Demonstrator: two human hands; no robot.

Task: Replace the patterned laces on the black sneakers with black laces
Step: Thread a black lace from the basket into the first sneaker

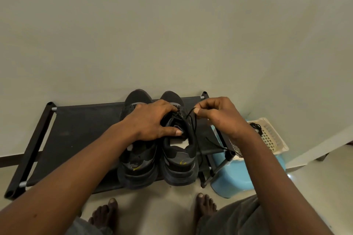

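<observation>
- Black sneakers [137, 160] side by side on a black shoe rack [76, 135], directly under both hands, heels toward the wrists and toes out past the fingertips.
- Left hand [150, 120] spread across the pair, fingers straight and splayed over the eyelet area, thumb pressed on the tongue of the sneaker nearer the right hand [179, 162]. Probably there to pin that shoe down and flatten the tongue while lace is drawn through.
- Right hand [219, 116] pinching the end of a black lace [191, 112] between thumb and forefinger, other fingers curled, just beside the left fingertips. Raised a little, likely to tension the strand and aim the tip at an eyelet.
- Remainder of that lace trailing from the eyelets past the collar, below the right wrist, loose over the rack edge.
- Patterned lace [236, 150] bunched under the right forearm, off the shoes, seemingly set aside.
- Cream basket [271, 137] outside the right hand, on a blue tub [229, 183], with a dark coil [256, 126] inside, perhaps a spare black lace within reach.
- Eyelets already threaded: hidden under the left hand, cannot tell.
- Judged stage: black lacing of this sneaker under way; lacing of the other unclear.
</observation>
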